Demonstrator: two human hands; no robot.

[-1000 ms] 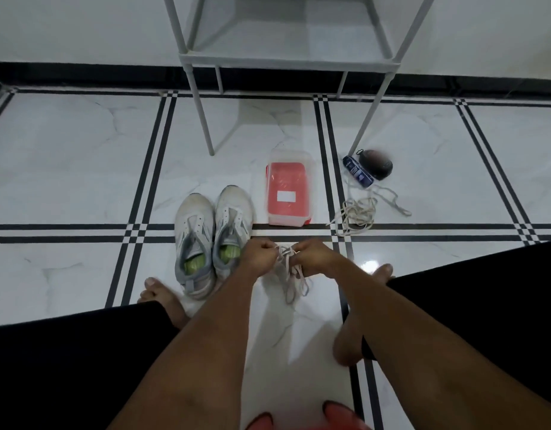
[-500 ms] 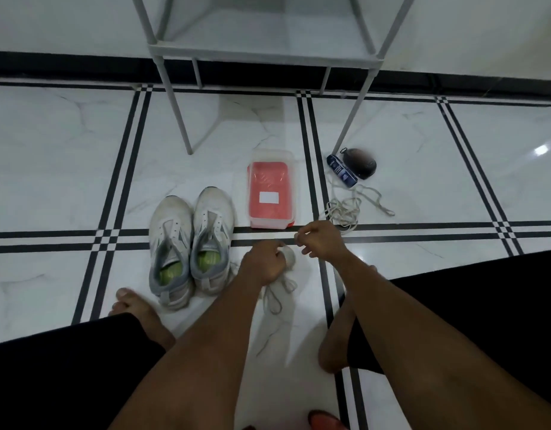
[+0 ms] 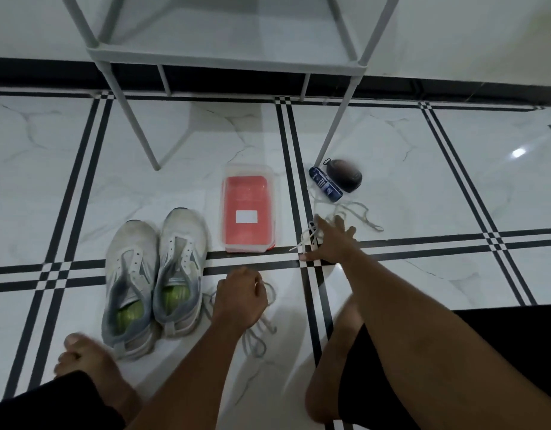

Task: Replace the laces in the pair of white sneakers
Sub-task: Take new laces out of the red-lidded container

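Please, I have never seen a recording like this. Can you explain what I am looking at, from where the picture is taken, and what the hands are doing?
A camera on a person's head looks down at the floor in front of them. No machine is here, only two bare hands. The left hand is curled round a loose lace beside the pair of white sneakers, which have no laces in them. The right hand, fingers spread, reaches over a pile of laces. Also on the floor are a clear box with a red lid, a small blue packet and a dark round object.

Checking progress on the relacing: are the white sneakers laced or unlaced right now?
Unlaced. Both white sneakers stand side by side with bare eyelets and tongues showing, no lace crossing them.
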